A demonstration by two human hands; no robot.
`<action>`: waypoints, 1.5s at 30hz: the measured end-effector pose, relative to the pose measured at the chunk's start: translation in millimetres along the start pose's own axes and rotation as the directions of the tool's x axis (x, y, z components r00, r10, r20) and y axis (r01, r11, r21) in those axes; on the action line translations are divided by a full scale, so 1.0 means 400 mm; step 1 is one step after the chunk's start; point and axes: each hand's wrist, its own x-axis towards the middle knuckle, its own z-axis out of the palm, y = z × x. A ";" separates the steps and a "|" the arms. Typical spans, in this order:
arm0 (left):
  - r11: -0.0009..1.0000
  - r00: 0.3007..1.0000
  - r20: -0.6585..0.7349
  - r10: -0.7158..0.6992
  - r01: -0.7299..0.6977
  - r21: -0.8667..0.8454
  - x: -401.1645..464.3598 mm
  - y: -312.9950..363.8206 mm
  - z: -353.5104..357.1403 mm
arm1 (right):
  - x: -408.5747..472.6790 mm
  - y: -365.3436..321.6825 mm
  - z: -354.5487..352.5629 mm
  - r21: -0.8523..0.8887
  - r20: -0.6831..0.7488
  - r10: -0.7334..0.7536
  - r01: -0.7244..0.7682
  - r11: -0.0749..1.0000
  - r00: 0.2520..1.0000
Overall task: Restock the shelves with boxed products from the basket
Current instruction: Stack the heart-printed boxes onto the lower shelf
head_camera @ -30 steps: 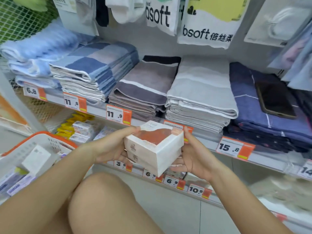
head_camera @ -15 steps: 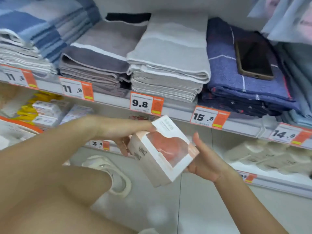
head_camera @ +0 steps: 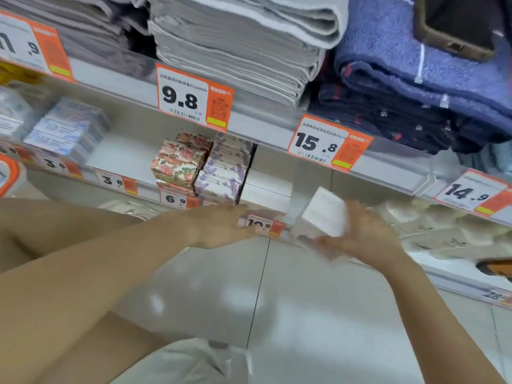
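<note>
My right hand (head_camera: pixel 365 236) grips a white box (head_camera: pixel 324 214), blurred by motion, just in front of the lower shelf's edge (head_camera: pixel 279 228), right of the 10.9 price tag. My left hand (head_camera: pixel 219 225) lies flat with straight fingers at that edge and holds nothing; its fingertips reach the 10.9 tag. Plain white boxes (head_camera: pixel 266 187) sit on the lower shelf behind the tag. Only the basket's orange rim (head_camera: pixel 9 173) shows, at the far left.
Floral boxes (head_camera: pixel 177 164) and purple boxes (head_camera: pixel 224 170) stand left of the white ones, with blue-white boxes (head_camera: pixel 66 128) further left. Folded towels (head_camera: pixel 238 42) fill the shelf above, and a phone (head_camera: pixel 454 26) lies on the blue pile. Pale tiled floor lies below.
The view has dropped toward the lower shelf. My left hand has let go of the box and now lies flat at the shelf edge. My right hand has carried the box right, toward the shelf.
</note>
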 end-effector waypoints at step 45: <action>0.950 0.972 -0.225 -0.068 0.132 0.283 0.071 -0.100 -0.016 | 0.034 -0.224 0.244 0.402 -0.443 -0.090 0.288 0.869 0.892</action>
